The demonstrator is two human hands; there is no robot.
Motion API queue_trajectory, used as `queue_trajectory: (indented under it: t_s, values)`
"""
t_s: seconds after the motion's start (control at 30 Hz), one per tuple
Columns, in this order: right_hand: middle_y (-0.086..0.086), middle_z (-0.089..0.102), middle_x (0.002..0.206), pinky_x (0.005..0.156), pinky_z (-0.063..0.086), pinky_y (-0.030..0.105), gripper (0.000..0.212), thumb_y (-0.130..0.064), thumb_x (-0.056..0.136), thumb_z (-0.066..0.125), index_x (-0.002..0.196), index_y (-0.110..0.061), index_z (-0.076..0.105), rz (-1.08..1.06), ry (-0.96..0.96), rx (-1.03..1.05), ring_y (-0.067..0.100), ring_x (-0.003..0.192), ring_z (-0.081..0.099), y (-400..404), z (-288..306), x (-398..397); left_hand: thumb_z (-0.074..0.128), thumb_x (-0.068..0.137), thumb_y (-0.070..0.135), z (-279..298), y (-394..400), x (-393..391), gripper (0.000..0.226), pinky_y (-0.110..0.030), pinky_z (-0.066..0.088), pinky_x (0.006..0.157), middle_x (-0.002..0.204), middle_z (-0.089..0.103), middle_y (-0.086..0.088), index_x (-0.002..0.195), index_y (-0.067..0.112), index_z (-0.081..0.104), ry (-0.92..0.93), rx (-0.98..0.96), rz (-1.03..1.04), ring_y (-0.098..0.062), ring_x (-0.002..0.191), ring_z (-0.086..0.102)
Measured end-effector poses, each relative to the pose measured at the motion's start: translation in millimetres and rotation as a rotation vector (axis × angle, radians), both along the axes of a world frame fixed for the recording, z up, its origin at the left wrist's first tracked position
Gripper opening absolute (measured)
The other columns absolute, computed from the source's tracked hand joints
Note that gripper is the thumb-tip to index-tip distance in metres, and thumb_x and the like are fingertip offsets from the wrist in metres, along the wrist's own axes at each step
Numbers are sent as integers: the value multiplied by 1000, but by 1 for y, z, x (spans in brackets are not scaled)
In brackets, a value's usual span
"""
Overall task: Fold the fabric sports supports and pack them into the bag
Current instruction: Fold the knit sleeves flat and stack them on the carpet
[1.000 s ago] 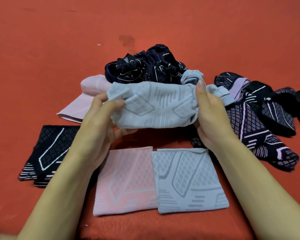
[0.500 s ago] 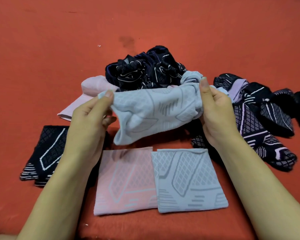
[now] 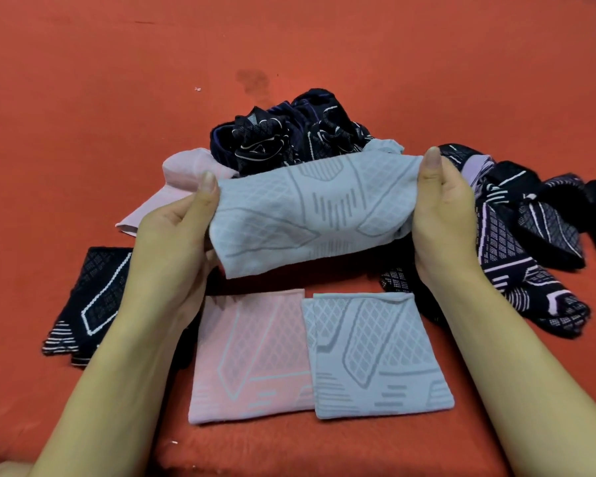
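Support, pale blue (image 3: 310,215), stretched between left hand (image 3: 172,242), right hand (image 3: 441,215).

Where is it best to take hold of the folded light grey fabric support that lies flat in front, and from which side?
Take the folded light grey fabric support by its near right corner, coming from the right. That corner lies free on the red cloth surface, while its left edge overlaps the folded pink fabric support, so a grip there might drag the pink one.

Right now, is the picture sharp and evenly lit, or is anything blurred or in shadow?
Head view: even, soft light, no glare; the grey support held by both hands casts a dark shadow on the red cloth beneath it; the knit pattern reads clearly; wide-angle stretch enlarges the forearms at the bottom corners.
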State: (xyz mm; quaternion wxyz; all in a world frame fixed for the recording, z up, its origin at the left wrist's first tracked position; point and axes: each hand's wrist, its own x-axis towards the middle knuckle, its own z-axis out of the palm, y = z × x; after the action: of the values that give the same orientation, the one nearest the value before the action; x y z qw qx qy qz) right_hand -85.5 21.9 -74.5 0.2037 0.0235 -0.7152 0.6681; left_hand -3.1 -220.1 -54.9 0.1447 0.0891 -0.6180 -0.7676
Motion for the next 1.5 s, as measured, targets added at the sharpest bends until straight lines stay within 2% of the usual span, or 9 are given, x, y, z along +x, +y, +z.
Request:
queue_trajectory:
  t_s: [0.23,0.43,0.6,0.77,1.03,1.13,1.23,1.4,1.5]
  values:
    - [7,53,85,72,45,49,44,-49,109,42,86,-14,53,41,-39,-54,23,81,52,-3,1,1,48,108,8,-2,4,-2,21,-21,58,62,85,79,1,113,7,69,50,-99,-49,-11,77,75]
    - [7,59,88,79,46,40,41,-48,106,43,84,-19,62,43,-77,-52,22,84,57,4,0,-3,57,106,28,-12,-4,-1,18,-60,58,78,87,73,-30,122,28,66,92,-379,26,-50,78,70]
    - [-6,68,105,105,50,50,35,-52,106,38,98,-29,63,40,-48,24,15,107,64,3,-7,-4,53,104,28,-18,-4,-4,15,-39,47,64,69,68,-5,108,30,67,119,-481,98,-21,60,55]
    - [12,67,129,113,42,59,46,-69,95,55,104,-27,73,97,-24,-17,27,126,62,7,-10,-12,63,91,31,-14,-9,-6,22,-74,44,104,106,71,-9,106,23,77,93,-248,-35,-27,103,64]
    - [15,75,110,106,48,49,28,-33,100,65,97,-10,81,196,1,-179,29,109,68,10,1,-4,48,110,45,-11,-7,-3,43,-58,55,102,103,80,-5,95,25,83,79,-224,28,-26,103,75]
    - [17,73,103,102,51,52,28,-34,101,66,95,-11,80,204,7,-233,30,102,67,9,7,1,57,102,53,-11,-6,-6,40,-69,51,98,108,73,2,86,29,83,81,-216,86,-31,107,70]
    - [17,70,103,101,50,55,27,-37,101,65,93,-16,79,223,24,-207,30,102,64,7,7,3,62,99,52,-13,-8,-9,37,-50,60,87,124,68,-1,80,28,83,82,-174,132,-27,107,70]
    - [7,71,108,95,56,46,15,-25,106,59,108,-16,71,260,6,-169,23,104,68,9,8,3,58,105,37,-10,-7,-1,33,-54,51,107,125,75,-3,125,15,72,129,-249,-158,-26,122,69]
    - [12,73,109,96,57,49,19,-26,106,59,110,-13,72,259,-21,-145,24,105,69,11,7,2,64,103,30,-12,-9,-2,29,-53,53,106,125,75,-3,128,15,69,136,-307,-170,-25,120,70]
